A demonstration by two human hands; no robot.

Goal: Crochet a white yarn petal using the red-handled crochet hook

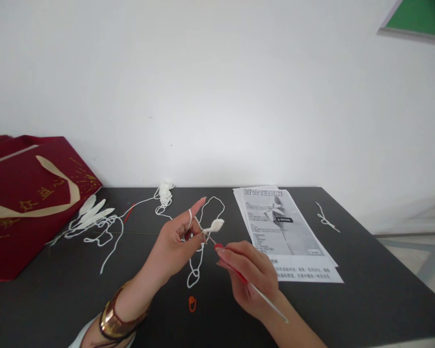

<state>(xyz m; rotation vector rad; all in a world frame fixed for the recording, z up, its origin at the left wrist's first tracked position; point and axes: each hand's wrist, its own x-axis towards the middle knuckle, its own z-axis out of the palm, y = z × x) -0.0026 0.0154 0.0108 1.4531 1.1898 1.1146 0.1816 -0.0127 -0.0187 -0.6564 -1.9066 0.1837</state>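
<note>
My left hand (pixel 179 239) pinches a small white crocheted piece (pixel 215 225) at its lower left end, with its index finger raised and white yarn (pixel 219 203) looped over it. In my right hand (pixel 252 278) is a crochet hook (pixel 270 304) with a red grip, held like a pencil. Its front tip meets the crocheted piece beside my left fingertips; the exact stitch is too small to make out. The hook's other metal end sticks out behind my right hand. Loose yarn loops dangle under my left hand, above an orange stitch marker (pixel 192 304) on the table.
Printed sheets (pixel 286 227) lie to the right, a short knotted yarn piece (pixel 326 217) beyond them. At the left stands a dark red bag (pixel 29 193), near several white crocheted petals (pixel 94 212) and a red stick (pixel 129 212). A yarn bundle (pixel 165 193) rests by the wall.
</note>
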